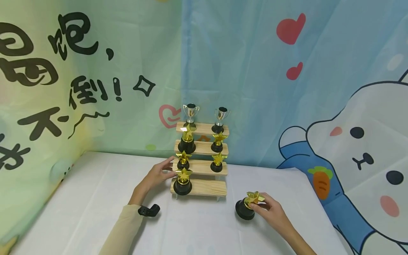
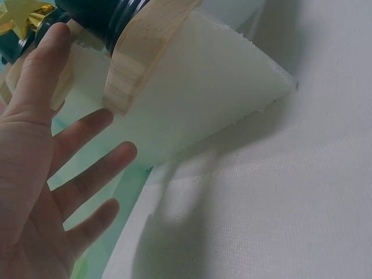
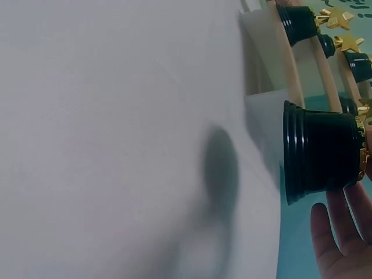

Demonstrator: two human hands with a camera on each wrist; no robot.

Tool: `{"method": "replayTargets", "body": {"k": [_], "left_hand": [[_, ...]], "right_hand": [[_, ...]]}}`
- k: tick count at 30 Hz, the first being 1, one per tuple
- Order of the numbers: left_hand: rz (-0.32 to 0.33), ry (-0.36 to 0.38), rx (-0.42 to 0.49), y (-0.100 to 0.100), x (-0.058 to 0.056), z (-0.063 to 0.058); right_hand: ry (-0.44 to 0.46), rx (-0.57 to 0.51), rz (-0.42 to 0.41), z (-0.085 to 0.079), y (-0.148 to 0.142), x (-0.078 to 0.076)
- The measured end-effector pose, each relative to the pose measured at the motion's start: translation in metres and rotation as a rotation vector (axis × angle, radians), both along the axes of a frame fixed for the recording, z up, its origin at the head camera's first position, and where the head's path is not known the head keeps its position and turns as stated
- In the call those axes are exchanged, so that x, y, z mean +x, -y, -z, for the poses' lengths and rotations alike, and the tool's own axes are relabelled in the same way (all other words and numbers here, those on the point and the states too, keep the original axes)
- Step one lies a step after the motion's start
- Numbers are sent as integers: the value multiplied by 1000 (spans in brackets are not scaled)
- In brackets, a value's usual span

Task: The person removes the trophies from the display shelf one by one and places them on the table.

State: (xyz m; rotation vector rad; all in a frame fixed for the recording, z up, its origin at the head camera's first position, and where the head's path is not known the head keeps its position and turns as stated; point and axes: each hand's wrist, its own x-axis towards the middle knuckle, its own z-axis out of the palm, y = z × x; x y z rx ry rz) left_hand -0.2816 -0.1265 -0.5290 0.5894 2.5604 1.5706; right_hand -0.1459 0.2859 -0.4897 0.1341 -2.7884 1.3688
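Note:
My right hand (image 1: 273, 211) pinches a gold star trophy (image 1: 244, 211) by its star, at the front right of a tiered wooden display rack (image 1: 207, 187). The trophy's black base (image 3: 325, 152) is held off the white table in the right wrist view, its shadow falling beside it. At the rack's left side is my left hand (image 1: 158, 174), its fingers spread and fairly straight. In the left wrist view its fingertips (image 2: 104, 116) come right at a plank's end. On the lowest tier, one star trophy (image 1: 183, 187) stands at the left end.
Two silver cups (image 1: 190, 112) stand on the top tier, and several star trophies (image 1: 217, 163) on the tiers between. Translucent side panels (image 2: 192, 87) support the planks. Behind the white-covered table (image 1: 197, 230) hangs a printed cloth backdrop (image 1: 242, 71).

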Motion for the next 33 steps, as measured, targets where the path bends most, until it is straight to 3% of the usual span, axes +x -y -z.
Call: {"method": "replayTargets", "body": {"k": [8,33], "left_hand": [[-6,22,6,-1,1,-1],[-3,11,5,1,1,1]], "right_hand": [[12,34,15,11,-8,1],[88,-15,14,31,-12,1]]}}
